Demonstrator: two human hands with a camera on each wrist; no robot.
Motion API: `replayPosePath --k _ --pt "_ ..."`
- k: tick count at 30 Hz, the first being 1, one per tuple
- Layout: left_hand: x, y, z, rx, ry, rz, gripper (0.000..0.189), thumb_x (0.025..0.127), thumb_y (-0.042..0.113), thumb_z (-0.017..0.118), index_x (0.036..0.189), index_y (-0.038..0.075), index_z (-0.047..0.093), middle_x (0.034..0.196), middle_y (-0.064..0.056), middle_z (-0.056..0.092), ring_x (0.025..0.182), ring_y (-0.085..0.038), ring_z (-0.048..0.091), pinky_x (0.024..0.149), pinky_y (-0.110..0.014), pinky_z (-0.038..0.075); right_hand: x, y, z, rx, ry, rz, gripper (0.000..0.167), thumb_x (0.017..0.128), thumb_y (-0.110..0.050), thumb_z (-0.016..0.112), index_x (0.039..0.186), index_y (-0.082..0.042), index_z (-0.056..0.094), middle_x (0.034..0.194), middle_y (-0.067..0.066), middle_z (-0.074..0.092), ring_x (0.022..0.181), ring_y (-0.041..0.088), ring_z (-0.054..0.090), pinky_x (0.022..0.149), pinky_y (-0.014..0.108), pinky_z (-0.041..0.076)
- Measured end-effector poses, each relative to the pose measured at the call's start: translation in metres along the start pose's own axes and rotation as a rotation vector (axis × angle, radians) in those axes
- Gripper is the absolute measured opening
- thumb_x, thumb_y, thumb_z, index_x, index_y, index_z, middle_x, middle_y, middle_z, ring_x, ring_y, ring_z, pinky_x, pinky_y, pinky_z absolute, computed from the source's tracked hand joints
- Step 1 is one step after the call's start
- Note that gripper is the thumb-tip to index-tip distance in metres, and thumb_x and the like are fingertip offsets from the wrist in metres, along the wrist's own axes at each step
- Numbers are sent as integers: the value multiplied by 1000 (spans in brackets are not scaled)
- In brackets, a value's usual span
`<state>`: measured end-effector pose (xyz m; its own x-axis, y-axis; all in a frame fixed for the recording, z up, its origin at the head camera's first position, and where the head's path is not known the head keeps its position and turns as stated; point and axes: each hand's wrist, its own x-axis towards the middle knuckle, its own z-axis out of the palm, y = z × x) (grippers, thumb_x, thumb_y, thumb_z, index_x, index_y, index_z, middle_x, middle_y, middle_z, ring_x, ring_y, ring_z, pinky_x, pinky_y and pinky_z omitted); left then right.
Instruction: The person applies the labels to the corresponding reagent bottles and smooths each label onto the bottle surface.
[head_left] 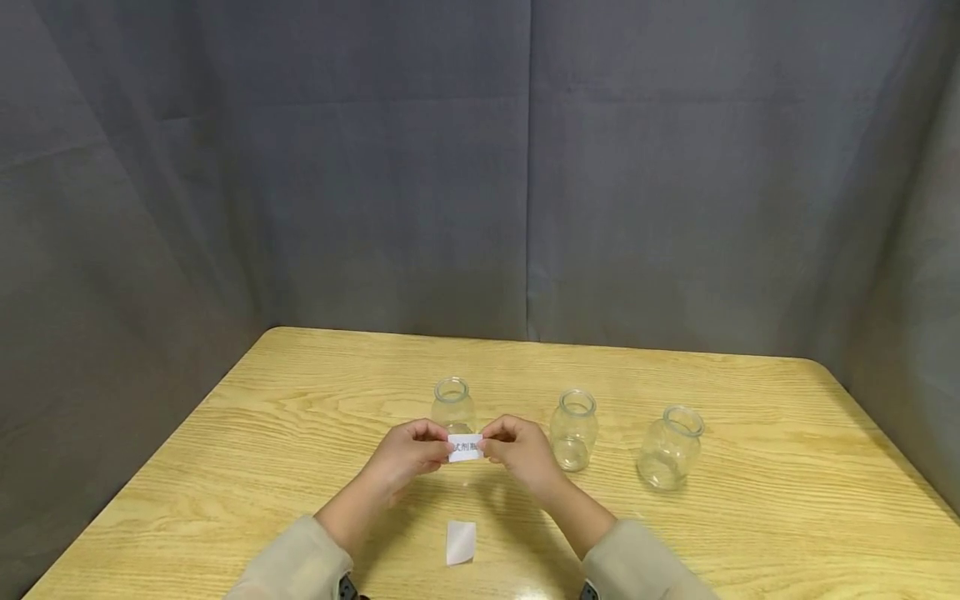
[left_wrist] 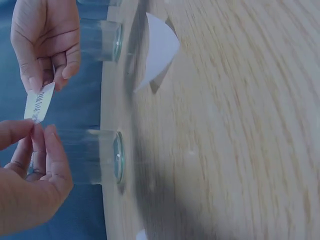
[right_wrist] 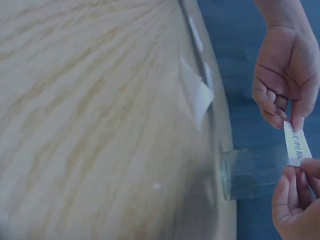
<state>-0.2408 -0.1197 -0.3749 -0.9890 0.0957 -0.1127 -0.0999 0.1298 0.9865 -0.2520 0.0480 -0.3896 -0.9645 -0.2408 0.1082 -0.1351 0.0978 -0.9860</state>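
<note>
Both hands hold a small white label [head_left: 465, 447] with dark printed characters, stretched level above the table. My left hand [head_left: 407, 457] pinches its left end between thumb and fingers, and my right hand [head_left: 522, 455] pinches the right end. In the left wrist view the label [left_wrist: 39, 102] spans the two hands' fingertips, its printing partly covered. Just behind it an open glass jar [head_left: 453, 406] stands upright, its lower part hidden by the label and hands. A curled white piece of paper [head_left: 461, 543] lies on the table below, nearer the person.
Two more clear, lidless glass jars stand to the right: one glass jar [head_left: 574, 433] close beside the right hand, another glass jar [head_left: 669, 452] farther right. The wooden table [head_left: 262, 442] has rounded far corners, with grey curtains [head_left: 405, 192] behind and at both sides.
</note>
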Motion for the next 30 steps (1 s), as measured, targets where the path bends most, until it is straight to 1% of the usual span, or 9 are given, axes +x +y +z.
replayPosePath --k 3,7,10,13,18,23,25,27,30 --pt "1 -3 1 64 27 7 9 76 0 59 83 -5 55 78 -7 55 68 -15 53 62 -26 46 1 5 2 10 9 8 11 77 1 57 85 9 57 73 4 53 66 12 50 63 27 43" --pt "3 -7 1 122 39 -4 9 77 0 57 84 -5 55 79 -9 55 69 -15 53 62 -26 46 2 11 6 27 35 25 12 77 2 57 86 10 57 73 3 53 67 12 49 62 23 43" --pt "4 -9 0 144 62 -17 10 77 0 57 85 -6 55 80 -10 55 70 -15 53 63 -26 45 4 14 9 38 51 21 13 77 2 58 86 11 57 73 3 53 67 12 49 62 23 43" --pt "5 -10 0 157 81 -14 10 76 0 58 84 -6 55 78 -10 55 68 -15 53 62 -26 45 5 15 11 36 59 15 12 77 2 58 85 10 57 73 4 52 67 12 48 62 25 44" --pt "5 -10 -2 168 87 12 8 77 0 58 82 -4 55 76 -8 52 68 -16 50 62 -28 43 7 16 14 7 63 17 12 78 -1 60 85 9 57 76 5 53 69 13 49 66 31 45" --pt "4 -9 -3 209 92 36 9 79 5 58 84 -2 54 82 -8 52 73 -18 46 62 -28 40 9 14 16 -31 69 22 12 78 -4 60 84 6 58 85 9 54 75 17 50 69 32 45" --pt "4 -9 -3 224 91 47 10 80 6 58 84 -1 54 84 -8 52 74 -19 46 61 -27 39 10 14 18 -46 90 23 12 78 -5 61 83 6 58 89 10 53 74 17 49 67 31 45" --pt "5 -10 -3 245 87 63 9 80 7 58 84 -1 54 86 -8 53 76 -20 48 62 -27 40 10 14 18 -57 109 26 12 78 -5 61 83 6 58 92 12 52 73 17 49 64 31 45" --pt "7 -13 -2 285 98 80 8 80 7 59 82 0 55 90 -9 53 79 -20 50 64 -28 43 11 15 20 -65 132 35 11 78 -4 61 82 6 58 93 12 51 71 16 49 61 28 44"
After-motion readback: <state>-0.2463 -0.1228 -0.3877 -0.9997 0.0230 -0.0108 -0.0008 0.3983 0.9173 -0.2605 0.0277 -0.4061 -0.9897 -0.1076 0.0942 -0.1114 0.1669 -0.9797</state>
